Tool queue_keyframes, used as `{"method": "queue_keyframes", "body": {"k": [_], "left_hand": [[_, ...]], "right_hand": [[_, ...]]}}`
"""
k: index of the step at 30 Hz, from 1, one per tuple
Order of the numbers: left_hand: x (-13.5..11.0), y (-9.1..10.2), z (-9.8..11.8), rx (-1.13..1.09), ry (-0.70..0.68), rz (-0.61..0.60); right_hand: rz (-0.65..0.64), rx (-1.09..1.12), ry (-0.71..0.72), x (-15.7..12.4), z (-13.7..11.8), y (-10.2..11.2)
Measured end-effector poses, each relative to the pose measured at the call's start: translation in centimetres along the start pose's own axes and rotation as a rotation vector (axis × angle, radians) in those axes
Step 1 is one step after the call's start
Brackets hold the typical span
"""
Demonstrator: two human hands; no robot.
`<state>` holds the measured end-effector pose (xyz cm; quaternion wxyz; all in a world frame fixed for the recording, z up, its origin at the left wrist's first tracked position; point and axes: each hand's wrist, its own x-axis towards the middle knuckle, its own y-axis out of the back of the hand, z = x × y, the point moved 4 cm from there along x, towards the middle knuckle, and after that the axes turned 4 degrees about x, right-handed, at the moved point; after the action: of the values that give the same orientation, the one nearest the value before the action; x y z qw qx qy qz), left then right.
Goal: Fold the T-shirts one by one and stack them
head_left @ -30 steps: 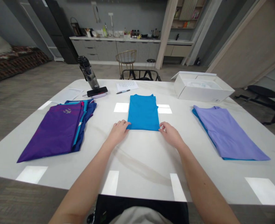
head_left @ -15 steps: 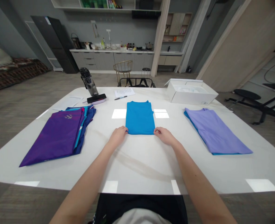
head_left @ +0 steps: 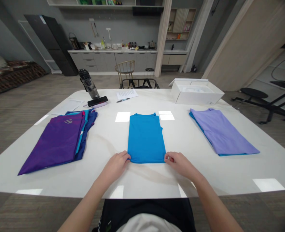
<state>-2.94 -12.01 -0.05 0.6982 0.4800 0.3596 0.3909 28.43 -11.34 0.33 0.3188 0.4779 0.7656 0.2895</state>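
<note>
A folded blue T-shirt [head_left: 146, 138] lies flat on the white table in front of me, its near edge straight. My left hand [head_left: 118, 162] pinches the near left corner of the shirt. At the near right corner, my right hand [head_left: 178, 162] is closed on the fabric with thumb and fingers together. To the left rests a pile of folded shirts with a purple shirt [head_left: 52, 140] on top and blue ones beneath. On the right, a folded lilac shirt [head_left: 226, 132] lies over a blue one.
An open white box [head_left: 197, 93] stands at the back right of the table [head_left: 103, 135]. Toward the back left are a clear water bottle with a dark lid [head_left: 90, 85], a black flat object [head_left: 97, 101], a pen [head_left: 123, 100] and a printed sheet [head_left: 127, 93]. Chairs stand beyond the table.
Both hands have drawn the blue T-shirt toward me across the table, and it looks longer now. The view has shifted slightly. The side piles stay put.
</note>
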Motion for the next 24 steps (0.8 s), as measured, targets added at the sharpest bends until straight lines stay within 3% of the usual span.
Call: {"method": "queue_keyframes", "body": {"k": [6, 12, 14, 18, 21, 24], "left_hand": [[-2.0, 0.3, 1.4, -0.045, -0.034, -0.095], [-1.4, 1.7, 1.1, -0.202, -0.056, -0.125], [0.4, 2.2, 0.3, -0.218, -0.035, -0.081], [5.6, 3.3, -1.9, -0.103, 0.056, 0.132], [9.9, 3.8, -3.5, -0.033, 0.151, 0.279], [13.9, 3.9, -5.1, -0.07, 0.27, 0.301]], "right_hand": [[-0.146, 0.051, -0.046, -1.8, -0.5, -0.5], [-0.125, 0.076, -0.028, -0.7, 0.0, 0.7], [-0.03, 0.043, -0.004, 1.3, 0.3, 1.8], [0.183, -0.043, 0.01, 7.0, 1.3, 3.8], [0.317, -0.101, -0.052, 11.6, 2.3, 4.8], [0.351, -0.114, -0.172, 15.3, 3.0, 5.3]]}}
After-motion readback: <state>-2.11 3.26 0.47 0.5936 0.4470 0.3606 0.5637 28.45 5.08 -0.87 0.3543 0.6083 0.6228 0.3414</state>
